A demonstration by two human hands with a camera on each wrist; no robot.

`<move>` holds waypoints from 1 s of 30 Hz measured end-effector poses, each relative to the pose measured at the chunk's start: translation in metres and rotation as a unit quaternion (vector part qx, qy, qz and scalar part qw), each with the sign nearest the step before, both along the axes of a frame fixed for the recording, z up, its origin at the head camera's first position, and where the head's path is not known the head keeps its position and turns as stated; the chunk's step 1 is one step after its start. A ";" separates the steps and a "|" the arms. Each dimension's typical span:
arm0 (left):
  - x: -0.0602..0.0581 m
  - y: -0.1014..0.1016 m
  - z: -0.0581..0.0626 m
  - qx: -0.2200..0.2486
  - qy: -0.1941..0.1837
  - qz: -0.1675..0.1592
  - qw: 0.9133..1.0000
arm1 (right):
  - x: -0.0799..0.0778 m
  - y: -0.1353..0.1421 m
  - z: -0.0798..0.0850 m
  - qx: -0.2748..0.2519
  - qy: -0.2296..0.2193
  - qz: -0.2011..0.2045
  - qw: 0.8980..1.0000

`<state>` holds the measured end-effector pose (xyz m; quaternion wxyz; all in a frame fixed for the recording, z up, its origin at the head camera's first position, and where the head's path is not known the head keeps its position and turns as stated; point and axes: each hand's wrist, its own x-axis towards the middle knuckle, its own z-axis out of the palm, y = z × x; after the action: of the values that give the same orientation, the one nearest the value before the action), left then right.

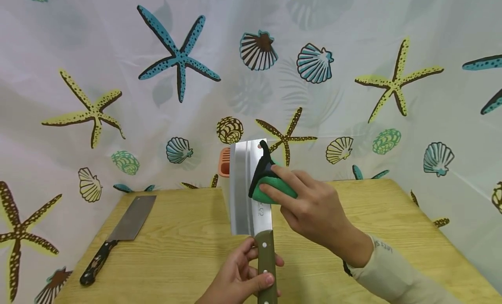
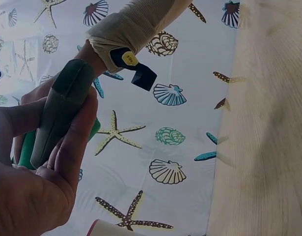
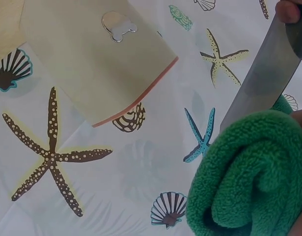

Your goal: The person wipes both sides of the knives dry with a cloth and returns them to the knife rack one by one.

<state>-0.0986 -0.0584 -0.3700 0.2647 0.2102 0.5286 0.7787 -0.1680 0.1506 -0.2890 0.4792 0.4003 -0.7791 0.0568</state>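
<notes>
Held upright in front of me is a cleaver [image 1: 240, 190] with an olive handle [image 1: 266, 251]. My left hand [image 1: 243, 271] grips that handle, thumb across its front; the left wrist view shows the fingers curled round the handle [image 2: 65, 108]. My right hand [image 1: 313, 203] pinches a folded green cloth [image 1: 278, 188] with a black edge against the upper blade, by the spine. Seen from the right wrist, the cloth [image 3: 249, 182] is rolled thick and touches the blade [image 3: 263, 73]. Part of the blade is hidden behind the cloth.
On the left of the wooden table [image 1: 188, 251] lies a second cleaver [image 1: 135, 216] with a black handle. A beige knife holder [image 3: 87, 59] with an orange slotted top [image 1: 224, 158] stands behind the raised blade. A patterned curtain [image 1: 219, 25] encloses the table's back and sides.
</notes>
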 end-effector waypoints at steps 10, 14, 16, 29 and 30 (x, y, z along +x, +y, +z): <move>-0.005 -0.001 0.002 -0.038 0.003 0.026 0.999 | 0.005 0.000 -0.015 0.029 -0.018 0.010 0.999; -0.005 -0.001 0.001 -0.042 0.014 0.033 0.998 | 0.013 -0.001 -0.021 0.041 -0.025 0.018 0.999; -0.006 -0.001 0.000 -0.049 0.019 0.037 0.998 | 0.015 -0.001 -0.022 0.044 -0.023 0.020 0.999; -0.007 0.002 -0.012 -0.125 0.058 0.062 0.988 | -0.026 0.007 0.003 0.011 -0.001 -0.006 1.000; -0.006 0.002 -0.013 -0.127 0.059 0.063 0.988 | -0.030 0.008 0.005 0.009 0.000 -0.010 1.000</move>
<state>-0.1048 -0.0563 -0.3825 0.2081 0.1874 0.6499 0.7066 -0.1981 0.1589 -0.2835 0.4765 0.3967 -0.7833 0.0452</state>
